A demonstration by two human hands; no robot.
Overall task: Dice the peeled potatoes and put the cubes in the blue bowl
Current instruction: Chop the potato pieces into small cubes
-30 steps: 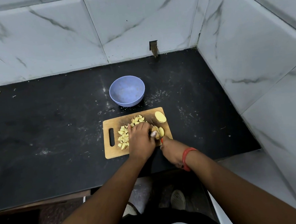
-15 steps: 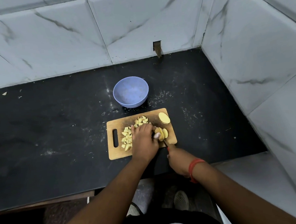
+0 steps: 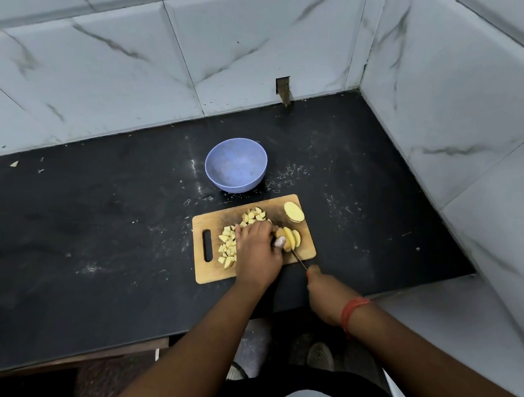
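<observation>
I see a wooden cutting board [image 3: 308, 251] lying on the black counter [image 3: 102, 240], its handle slot at the left end. My left hand [image 3: 258, 254] presses down on a partly sliced potato [image 3: 290, 238] near the middle of the board, fingers curled over it, with several slices fanned out to the right of the fingertips. My right hand [image 3: 323, 290] sits off the near edge of the board, clenched around the handle of a knife [image 3: 299, 259] whose thin blade reaches up to the near side of the slices; the handle itself is hidden in the fist. A pile of potato cubes [image 3: 227, 247] lies to the left of and beyond my left hand. A potato half [image 3: 293, 212] rests cut face up at the far right corner. The blue bowl [image 3: 236, 166] stands just beyond the board with no cubes in it. A red band [image 3: 352, 311] circles my right wrist.
</observation>
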